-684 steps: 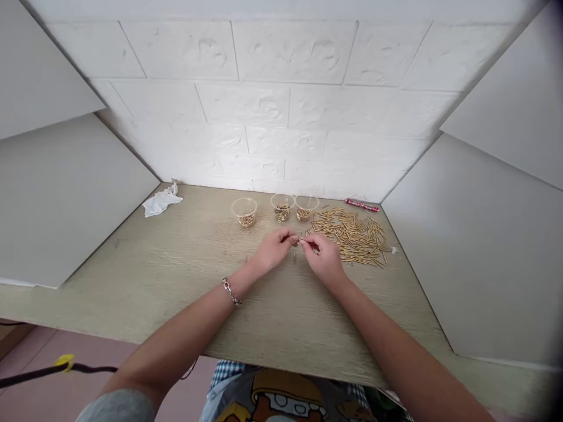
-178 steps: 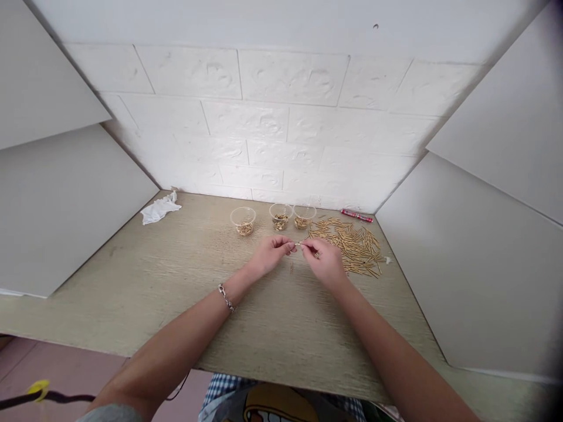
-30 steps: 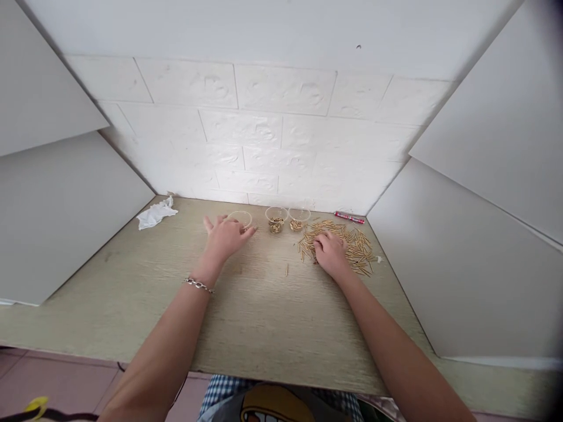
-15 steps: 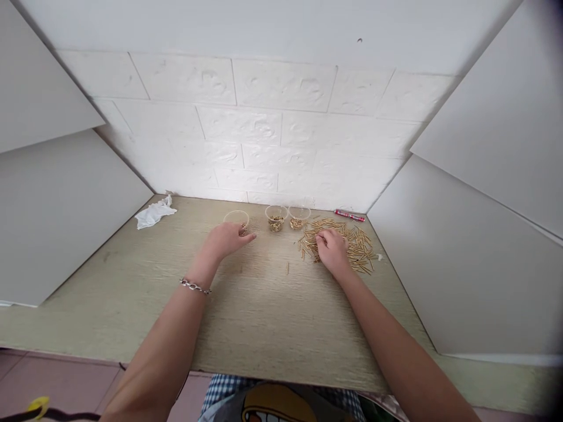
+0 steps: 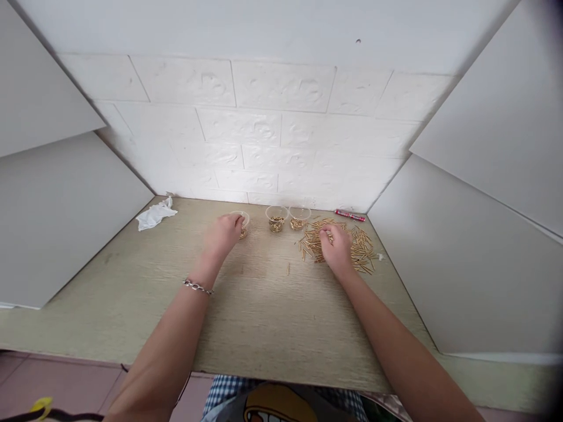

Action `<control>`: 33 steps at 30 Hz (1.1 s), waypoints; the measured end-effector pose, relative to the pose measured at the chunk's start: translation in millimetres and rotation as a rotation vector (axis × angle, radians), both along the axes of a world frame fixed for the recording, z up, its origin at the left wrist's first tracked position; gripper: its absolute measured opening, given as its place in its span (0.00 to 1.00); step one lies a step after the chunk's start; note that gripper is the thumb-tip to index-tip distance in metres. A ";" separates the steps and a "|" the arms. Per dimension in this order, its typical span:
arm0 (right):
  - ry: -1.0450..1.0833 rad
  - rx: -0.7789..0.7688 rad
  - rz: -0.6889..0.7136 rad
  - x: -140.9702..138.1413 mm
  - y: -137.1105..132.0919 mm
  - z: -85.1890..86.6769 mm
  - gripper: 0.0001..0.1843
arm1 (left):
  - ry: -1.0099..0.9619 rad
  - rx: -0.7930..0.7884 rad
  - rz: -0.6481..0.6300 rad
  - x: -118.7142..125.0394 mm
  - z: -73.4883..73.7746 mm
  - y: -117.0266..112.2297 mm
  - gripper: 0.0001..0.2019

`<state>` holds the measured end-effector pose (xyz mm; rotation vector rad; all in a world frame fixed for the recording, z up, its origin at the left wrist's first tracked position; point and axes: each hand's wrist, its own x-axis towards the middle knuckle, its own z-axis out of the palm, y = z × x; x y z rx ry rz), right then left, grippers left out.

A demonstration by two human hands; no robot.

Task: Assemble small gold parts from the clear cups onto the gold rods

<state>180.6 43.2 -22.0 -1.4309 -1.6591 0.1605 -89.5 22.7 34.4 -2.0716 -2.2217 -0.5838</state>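
Note:
Over the leftmost clear plastic cup (image 5: 244, 215) is my left hand (image 5: 223, 235), slightly blurred, thumb and fingers pinched together at the rim. What they hold, if anything, is too small to make out. Small gold pieces show at the bottom of this cup. My right hand (image 5: 338, 248) rests over the pile of thin gold metal pins (image 5: 361, 241), its thumb and forefinger closed. Whether a pin is between them is hidden. One single pin (image 5: 288, 269) lies apart on the table between my hands.
Two more clear cups, the middle cup (image 5: 277, 219) and the right cup (image 5: 299, 218), hold small gold parts. A red tube (image 5: 350, 215) lies behind the pile. Crumpled white tissue (image 5: 155, 214) sits at the far left. White panels flank the wooden table (image 5: 272, 328).
My left hand has lifted slightly from the leftmost cup, and its spread thumb has closed against the fingers. My right hand has shifted a little to the right over the pins.

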 end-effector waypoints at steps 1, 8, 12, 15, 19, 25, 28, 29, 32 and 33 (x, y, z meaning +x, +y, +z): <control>0.007 0.022 0.000 -1.8 0.2 4.0 0.10 | -0.028 0.021 0.015 -1.0 0.0 0.3 0.17; -0.228 0.040 0.157 -42.2 19.9 51.7 0.10 | -0.388 0.062 0.076 0.2 6.3 -0.9 0.14; -0.449 -0.088 0.292 -77.6 47.3 71.4 0.07 | -0.763 0.108 0.060 4.5 10.4 -1.5 0.11; -0.662 -0.221 0.386 -98.4 66.5 77.6 0.04 | -1.233 0.108 -0.077 8.4 12.3 -2.2 0.11; -0.856 -0.466 0.398 -113.9 80.6 79.1 0.08 | -1.722 0.132 -0.265 14.8 12.3 -4.4 0.11; -0.902 -0.543 0.382 -121.4 91.8 72.4 0.05 | -1.967 -0.010 -0.427 23.0 13.9 -10.7 0.14; -0.887 -0.525 0.380 -119.5 93.0 71.6 0.05 | -2.016 -0.093 -0.444 25.5 15.0 -12.8 0.09; -0.875 -0.501 0.383 -117.6 92.0 71.9 0.06 | -2.023 -0.110 -0.447 26.3 14.9 -13.0 0.06; -0.835 -0.421 0.397 -109.6 85.6 73.1 0.10 | -2.015 -0.138 -0.441 28.4 13.5 -12.6 0.08; -0.824 -0.400 0.401 -106.7 83.2 73.4 0.11 | -2.012 -0.146 -0.439 29.1 12.6 -12.3 0.09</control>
